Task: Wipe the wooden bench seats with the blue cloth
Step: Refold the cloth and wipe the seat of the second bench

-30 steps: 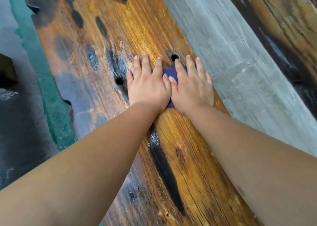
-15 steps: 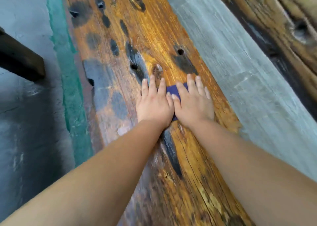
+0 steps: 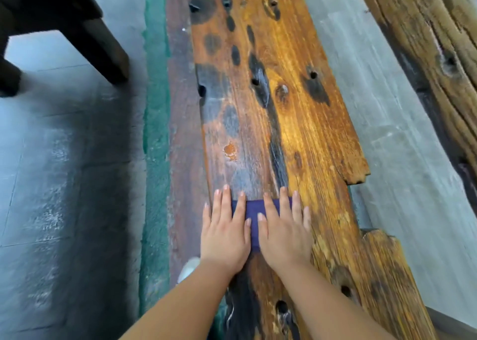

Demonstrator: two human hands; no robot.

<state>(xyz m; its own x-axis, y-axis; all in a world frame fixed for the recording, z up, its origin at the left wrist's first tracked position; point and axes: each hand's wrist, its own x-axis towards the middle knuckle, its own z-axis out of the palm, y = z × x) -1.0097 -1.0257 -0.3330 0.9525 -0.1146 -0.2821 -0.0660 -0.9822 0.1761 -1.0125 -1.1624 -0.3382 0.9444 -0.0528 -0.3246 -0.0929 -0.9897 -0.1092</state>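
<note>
Grey floor tiles [image 3: 64, 185] flank our weathered wooden tabletop [image 3: 296, 123], with a green painted strip [image 3: 154, 133] along its left edge, a dark furniture leg [image 3: 103, 53] at upper left and another rough plank [image 3: 438, 43] at right. We press the folded blue cloth [image 3: 254, 215] flat, its long axis lying across the grain. Our left hand [image 3: 224, 236] and right hand [image 3: 284, 232] lie side by side on it, fingers straight and slightly spread.

The bench seat [image 3: 296, 123] is glossy, varnished wood with rough, cracked edges; the cloth [image 3: 254, 212] is matt fabric; the floor [image 3: 51, 159] is dull stone.
</note>
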